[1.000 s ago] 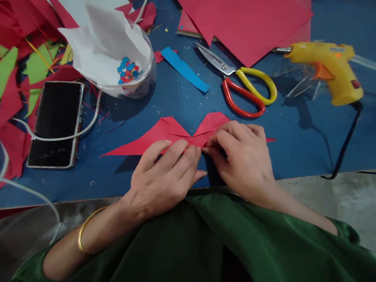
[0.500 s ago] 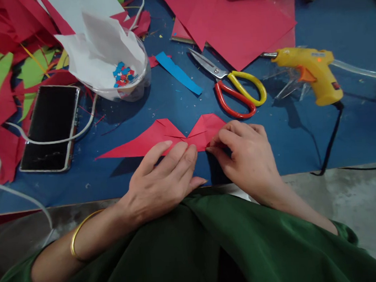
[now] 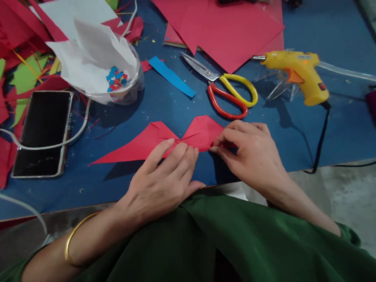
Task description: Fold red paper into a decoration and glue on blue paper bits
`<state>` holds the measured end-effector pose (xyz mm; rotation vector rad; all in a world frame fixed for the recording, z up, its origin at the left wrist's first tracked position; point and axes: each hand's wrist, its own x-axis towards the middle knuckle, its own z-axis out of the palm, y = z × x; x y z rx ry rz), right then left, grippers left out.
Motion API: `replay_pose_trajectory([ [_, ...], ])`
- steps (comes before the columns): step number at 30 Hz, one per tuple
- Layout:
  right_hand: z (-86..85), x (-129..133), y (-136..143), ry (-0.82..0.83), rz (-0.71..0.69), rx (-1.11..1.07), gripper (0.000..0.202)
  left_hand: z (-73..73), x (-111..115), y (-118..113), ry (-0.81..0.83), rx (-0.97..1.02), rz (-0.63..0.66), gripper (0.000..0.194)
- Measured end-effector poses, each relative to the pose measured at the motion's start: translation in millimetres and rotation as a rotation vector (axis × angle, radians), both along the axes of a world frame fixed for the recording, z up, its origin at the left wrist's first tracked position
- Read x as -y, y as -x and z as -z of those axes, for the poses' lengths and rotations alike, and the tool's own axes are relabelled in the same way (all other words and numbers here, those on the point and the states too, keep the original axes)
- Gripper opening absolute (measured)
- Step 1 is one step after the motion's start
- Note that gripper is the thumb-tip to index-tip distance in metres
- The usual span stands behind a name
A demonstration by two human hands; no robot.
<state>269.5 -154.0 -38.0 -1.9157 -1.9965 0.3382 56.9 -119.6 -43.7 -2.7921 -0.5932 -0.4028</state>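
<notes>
A folded red paper lies near the table's front edge, with a pointed left end and a V-shaped notch in its upper side. My left hand rests on the paper's lower middle, its fingers stretched out and the thumb apart. At the right end, my right hand pinches the paper's lower edge between thumb and fingers. That hand covers the paper's right tip. Just beyond the right hand lie scissors with one red and one yellow handle, their blades slightly apart.
A yellow glue gun stands at the right, its black cord running over the front edge. Red sheets lie at the back. A paper-lined plastic bowl holds colored bits. Left are a phone, a white cable and paper scraps; a blue strip lies mid-table.
The view has shifted slightly, so the table's things appear a little further left. The right hand has slid slightly right along the paper's lower edge, still pinching; the left hand stays on the paper.
</notes>
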Motion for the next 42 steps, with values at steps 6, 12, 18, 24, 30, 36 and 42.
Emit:
replay_pose_trajectory([
  [6, 0.7, -1.6, -2.7, 0.024, -0.021, -0.026, 0.007, 0.2, -1.4, -1.6, 0.006, 0.04, -0.006, 0.054],
  [12, -4.4, -7.1, -1.5, 0.046, -0.056, 0.041, 0.011, -1.2, -1.4, -4.1, 0.007, 0.07, -0.007, 0.051],
  [18, -5.8, -9.1, -3.1, 0.059, -0.068, 0.067, 0.009, 1.3, -4.0, -8.9, 0.012, -0.02, 0.073, 0.057],
  [24, -4.0, -5.1, -10.0, 0.037, -0.022, 0.023, 0.007, 2.0, -3.4, -10.0, 0.028, -0.038, 0.076, 0.054],
  [30, -4.6, -2.9, -20.6, 0.053, 0.003, 0.032, 0.008, 1.9, -3.3, -10.7, 0.03, -0.031, 0.079, 0.053],
  [36, -3.5, -2.7, -20.5, 0.031, -0.003, 0.063, 0.009, 1.8, -2.9, -14.8, 0.049, -0.018, 0.059, 0.058],
  [42, -3.4, -1.1, -22.2, 0.049, 0.019, 0.038, 0.008, 2.5, -2.5, -17.8, 0.051, -0.024, 0.078, 0.058],
])
